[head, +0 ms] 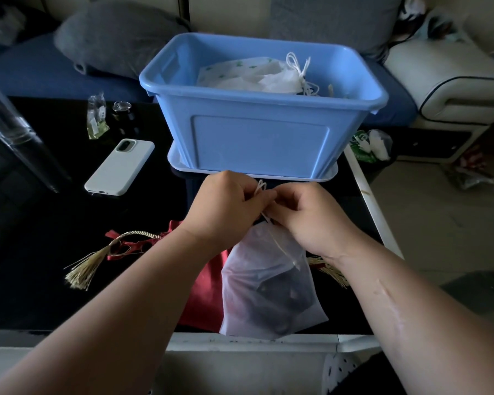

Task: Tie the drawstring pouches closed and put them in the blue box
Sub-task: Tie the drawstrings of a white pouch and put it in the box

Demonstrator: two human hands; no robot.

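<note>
Pinching the drawstring (260,187) with left hand (226,203) and right hand (311,220), curled tight on the cord at the white pouch (268,289) neck. Lying on the tabletop (54,223) at six o'clock from the blue box (260,138), overlapping a red pouch (208,292) on its nine o'clock side.

A single camera, worn on my head, looks forward and steeply down along my forearms onto the black table (40,218). It sits near: my left hand (226,203) and right hand (311,215) meet at mid-frame, the blue box (263,138) just beyond at twelve o'clock, the phone (120,166) at ten. Its wide lens bows the edges.
</note>
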